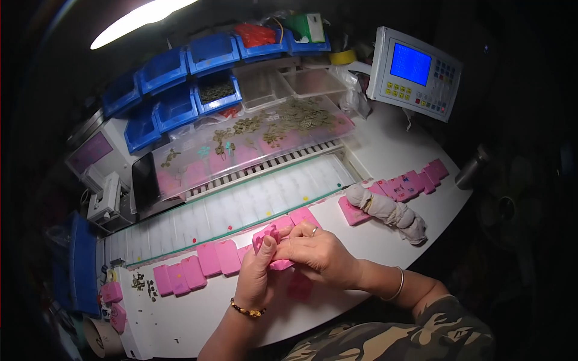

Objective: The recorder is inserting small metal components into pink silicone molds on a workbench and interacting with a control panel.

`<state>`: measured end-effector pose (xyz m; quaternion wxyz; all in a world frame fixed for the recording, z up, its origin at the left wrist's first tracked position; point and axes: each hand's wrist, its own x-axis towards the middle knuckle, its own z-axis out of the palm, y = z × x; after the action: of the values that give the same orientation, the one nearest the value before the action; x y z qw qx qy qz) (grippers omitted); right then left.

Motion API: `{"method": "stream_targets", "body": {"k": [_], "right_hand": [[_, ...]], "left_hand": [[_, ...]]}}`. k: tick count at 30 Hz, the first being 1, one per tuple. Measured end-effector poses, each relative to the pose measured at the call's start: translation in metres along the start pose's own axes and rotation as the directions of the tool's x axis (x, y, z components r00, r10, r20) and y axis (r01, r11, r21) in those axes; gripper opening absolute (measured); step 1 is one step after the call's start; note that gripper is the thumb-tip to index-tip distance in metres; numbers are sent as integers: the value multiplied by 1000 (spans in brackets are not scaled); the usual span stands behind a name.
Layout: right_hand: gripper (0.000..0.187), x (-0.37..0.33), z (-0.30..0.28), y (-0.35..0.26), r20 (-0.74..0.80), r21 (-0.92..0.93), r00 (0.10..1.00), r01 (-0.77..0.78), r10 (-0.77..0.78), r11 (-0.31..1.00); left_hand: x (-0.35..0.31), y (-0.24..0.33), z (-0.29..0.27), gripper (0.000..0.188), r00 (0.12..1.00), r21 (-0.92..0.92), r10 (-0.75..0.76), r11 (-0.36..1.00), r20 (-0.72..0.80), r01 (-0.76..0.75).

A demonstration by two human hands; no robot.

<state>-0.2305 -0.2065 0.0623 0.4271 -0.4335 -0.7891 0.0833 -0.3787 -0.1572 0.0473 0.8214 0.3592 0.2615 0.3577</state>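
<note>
Above the near edge of the table, a pink rubber mould (265, 239) is bent between my hands, its upper edge uneven. My left hand (257, 272) grips it from the left, thumb up along its face. My right hand (319, 256) is closed on its right side, fingers curled against the pink rubber; the fingertips are partly hidden. Just behind my hands lies a row of flat pink moulds (208, 259) along the glass edge. Another pink piece (300, 285) shows below my right hand.
A white cloth roll (388, 213) lies right, beside more pink moulds (409, 185). Behind are a lit white panel (241, 204), a clear tray (241, 141) of small metal-coloured pieces, blue bins (162, 67) and a keypad display (415, 72). Small dark bits (144, 286) lie left.
</note>
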Motion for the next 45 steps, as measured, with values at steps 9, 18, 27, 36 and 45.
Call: {"method": "stream_targets", "body": {"k": [9, 18, 27, 36, 45], "right_hand": [[39, 12, 47, -42, 129, -316, 950, 312, -285, 896], [41, -8, 55, -40, 229, -107, 925, 334, -303, 937], [46, -44, -43, 13, -15, -595, 991, -116, 133, 795], [72, -72, -121, 72, 53, -539, 860, -403, 507, 740], [61, 5, -92, -22, -325, -587, 928, -48, -180, 808]], "left_hand": [[0, 48, -45, 71, 993, -389, -108, 918, -51, 80], [-11, 44, -64, 71, 995, -255, -91, 964, -48, 75], [-9, 33, -62, 66, 986, -216, -80, 975, -149, 46], [10, 10, -22, 63, 994, -220, -97, 972, -54, 83], [10, -13, -10, 61, 990, -86, -84, 994, -116, 75]]}}
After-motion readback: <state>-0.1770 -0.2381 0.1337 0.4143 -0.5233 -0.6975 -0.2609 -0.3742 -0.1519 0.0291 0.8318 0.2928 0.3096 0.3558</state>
